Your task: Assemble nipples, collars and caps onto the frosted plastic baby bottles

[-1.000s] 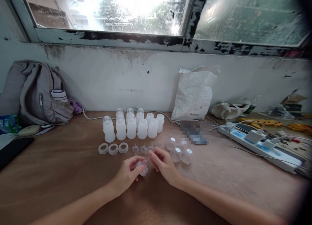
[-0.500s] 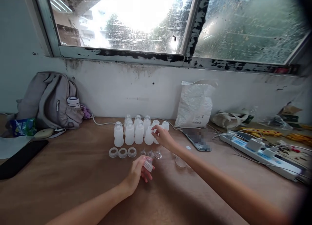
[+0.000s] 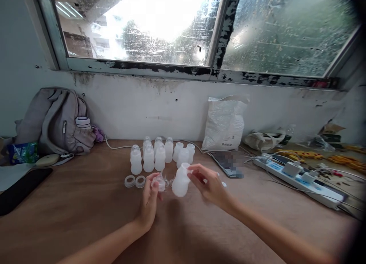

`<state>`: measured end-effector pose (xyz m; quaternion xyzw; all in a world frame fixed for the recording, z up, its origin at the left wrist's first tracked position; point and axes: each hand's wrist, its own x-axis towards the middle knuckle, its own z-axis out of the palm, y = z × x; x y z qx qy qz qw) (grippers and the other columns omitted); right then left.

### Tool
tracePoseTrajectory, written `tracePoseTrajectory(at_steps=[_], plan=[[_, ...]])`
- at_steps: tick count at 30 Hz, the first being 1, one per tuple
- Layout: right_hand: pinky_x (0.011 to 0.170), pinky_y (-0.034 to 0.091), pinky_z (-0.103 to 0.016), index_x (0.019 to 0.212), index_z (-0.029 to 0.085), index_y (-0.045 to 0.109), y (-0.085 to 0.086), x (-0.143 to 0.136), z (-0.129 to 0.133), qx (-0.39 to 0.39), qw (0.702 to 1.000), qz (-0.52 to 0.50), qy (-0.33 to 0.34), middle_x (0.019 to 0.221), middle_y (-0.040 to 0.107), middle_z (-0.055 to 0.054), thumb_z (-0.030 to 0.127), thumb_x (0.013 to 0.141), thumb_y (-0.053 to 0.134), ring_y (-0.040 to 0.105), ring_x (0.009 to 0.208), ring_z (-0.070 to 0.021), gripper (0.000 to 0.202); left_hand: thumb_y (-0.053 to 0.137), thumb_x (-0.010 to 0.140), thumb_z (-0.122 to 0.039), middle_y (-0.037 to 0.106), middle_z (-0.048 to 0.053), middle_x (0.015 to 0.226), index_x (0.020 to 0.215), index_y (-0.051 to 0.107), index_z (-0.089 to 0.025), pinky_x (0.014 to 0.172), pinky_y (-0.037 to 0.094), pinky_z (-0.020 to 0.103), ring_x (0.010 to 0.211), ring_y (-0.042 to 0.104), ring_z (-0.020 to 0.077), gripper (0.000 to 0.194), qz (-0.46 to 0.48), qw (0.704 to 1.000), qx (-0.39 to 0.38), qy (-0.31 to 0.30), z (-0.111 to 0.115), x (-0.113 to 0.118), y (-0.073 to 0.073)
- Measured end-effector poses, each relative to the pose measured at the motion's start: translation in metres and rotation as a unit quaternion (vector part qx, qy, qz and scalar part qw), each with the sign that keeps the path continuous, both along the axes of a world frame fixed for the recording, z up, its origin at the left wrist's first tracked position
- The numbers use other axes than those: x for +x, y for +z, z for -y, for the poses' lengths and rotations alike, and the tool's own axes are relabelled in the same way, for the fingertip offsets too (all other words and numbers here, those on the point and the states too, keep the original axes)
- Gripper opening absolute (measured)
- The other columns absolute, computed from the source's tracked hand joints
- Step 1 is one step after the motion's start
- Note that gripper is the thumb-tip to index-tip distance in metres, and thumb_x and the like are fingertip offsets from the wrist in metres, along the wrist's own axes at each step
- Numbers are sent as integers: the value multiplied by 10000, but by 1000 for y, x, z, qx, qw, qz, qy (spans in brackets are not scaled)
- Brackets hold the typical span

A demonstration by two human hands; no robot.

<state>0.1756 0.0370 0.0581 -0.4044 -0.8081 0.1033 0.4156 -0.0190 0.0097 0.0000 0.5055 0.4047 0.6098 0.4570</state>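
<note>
My right hand (image 3: 210, 185) pinches a white, open-topped baby bottle (image 3: 180, 184) by its neck, slightly tilted and raised off the table. Close by on the left, my left hand (image 3: 149, 199) is closed around a clear bottle nipple in its collar (image 3: 159, 183), the tip pointing up. Two loose collar rings (image 3: 129, 181) lie left of that hand. Clear nipples (image 3: 170, 182) on the table are partly hidden behind my hand and the bottle. Further back stand several bottles with clear tops (image 3: 136, 161) and, to their right, a few open bottles (image 3: 183, 155).
A grey backpack (image 3: 60, 119) and a black phone-like slab (image 3: 27, 190) are on the left. At the back stands a white plastic mailer bag (image 3: 224, 123), with a phone (image 3: 227, 165) before it. A power strip (image 3: 303, 182) with cables lies right.
My right hand has lifted an open bottle from the group and brought it nearer, beside my left hand. My left hand has moved slightly left and turned the nipple and collar more upright.
</note>
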Motion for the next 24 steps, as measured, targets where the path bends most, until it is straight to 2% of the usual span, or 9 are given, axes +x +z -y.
tracePoseTrajectory(at_steps=[3, 5, 9, 12, 15, 17, 20, 24], plan=[[477, 346, -213, 902, 185, 549, -17, 8, 10, 3, 999, 38, 35, 620, 491, 11, 266, 846, 453, 404, 486, -92, 138, 417, 858, -414, 532, 53, 1076, 1124, 453, -213, 794, 417, 262, 931, 518, 167, 335, -47, 997, 53, -6, -3, 0, 10], [480, 350, -207, 935, 187, 537, -25, 12, 14, 1, 997, 54, 63, 659, 493, 5, 239, 848, 443, 413, 499, -87, 139, 420, 863, -392, 525, 53, 1119, 1119, 456, -218, 861, 383, 272, 1025, 485, 182, 311, -54, 995, 80, -24, -7, 5, 16], [475, 339, -202, 1068, 211, 444, -32, 16, 15, -8, 995, 44, 90, 673, 487, 21, 206, 828, 464, 408, 498, -82, 241, 452, 856, -349, 515, 68, 1149, 1093, 448, -216, 890, 372, 299, 1069, 473, 197, 272, -70, 988, 117, -68, -13, 22, 22], [469, 330, -204, 1131, 225, 347, -36, 18, 13, -15, 995, -6, 103, 657, 457, 37, 180, 815, 445, 404, 504, -90, 334, 522, 820, -320, 526, 70, 1127, 1068, 435, -218, 899, 371, 324, 1050, 489, 200, 283, -100, 981, 138, -88, -16, 34, 19], [461, 313, -208, 1111, 228, 332, -38, 21, 7, -16, 993, -46, 107, 625, 416, 48, 134, 797, 395, 376, 496, -96, 334, 555, 797, -306, 534, 66, 1090, 1048, 428, -218, 883, 380, 330, 1006, 507, 196, 295, -126, 978, 148, -81, -20, 40, 14], [463, 307, -210, 1076, 222, 366, -34, 22, 2, 0, 993, -57, 105, 600, 398, 54, 118, 779, 389, 357, 486, -95, 316, 568, 787, -300, 531, 60, 1069, 1036, 433, -218, 866, 385, 323, 987, 508, 194, 295, -142, 976, 147, -72, -23, 42, 11], [465, 302, -212, 986, 201, 436, -17, 21, -4, 25, 993, -61, 99, 580, 391, 54, 133, 778, 406, 338, 473, -89, 220, 600, 762, -288, 526, 50, 1050, 1014, 445, -220, 854, 384, 311, 973, 501, 190, 305, -158, 974, 147, -71, -26, 43, 9], [482, 322, -214, 928, 176, 502, 5, 15, -5, 2, 995, -16, 97, 661, 440, 14, 227, 826, 443, 383, 522, -91, 128, 609, 755, -288, 531, 40, 1004, 997, 448, -221, 830, 393, 306, 938, 505, 186, 298, -156, 975, 130, -90, -26, 44, 10]])
